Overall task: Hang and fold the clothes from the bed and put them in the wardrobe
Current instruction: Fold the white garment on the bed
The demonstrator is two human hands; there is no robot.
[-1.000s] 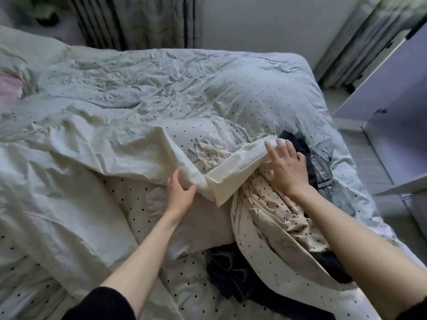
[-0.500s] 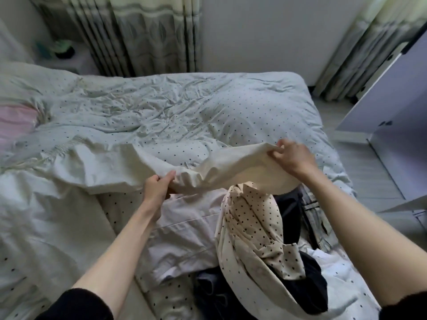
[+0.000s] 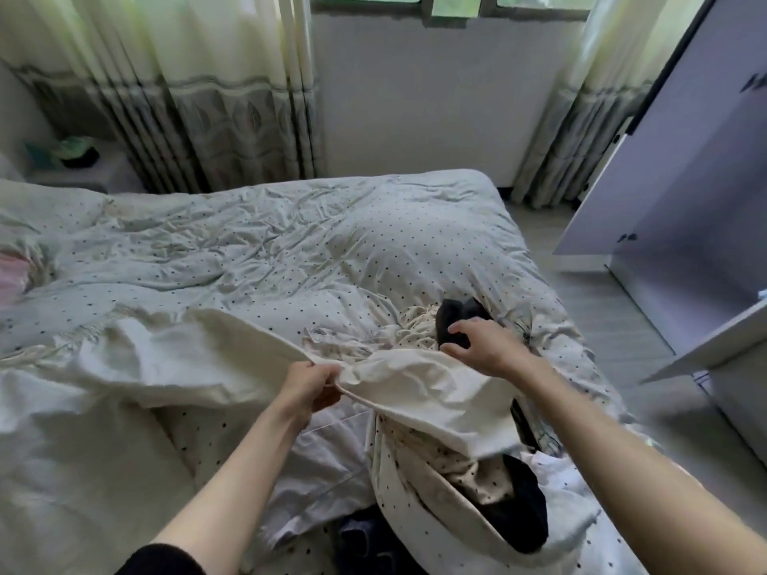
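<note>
Left hand (image 3: 309, 388) grips cream sheet (image 3: 415, 392); right hand (image 3: 485, 346) hovers over it.

A home bedroom. A bed (image 3: 373, 242) fills most of the floor, made up with a rumpled, dotted duvet (image 3: 269, 251), and clothes (image 3: 477, 483) lie heaped on it just below the right hand (image 3: 485, 346). Beyond both hands, past the far edge of the bed, patterned curtains (image 3: 216, 118) hang to the floor on either side of a window (image 3: 456, 2) above a plain wall. Far to the left of the left hand (image 3: 307, 388) sits a small nightstand (image 3: 74, 168) with something green on it. Off to the right of the right hand, a wardrobe (image 3: 685, 180) stands with its doors open over a grey plank floor (image 3: 614, 325).
</note>
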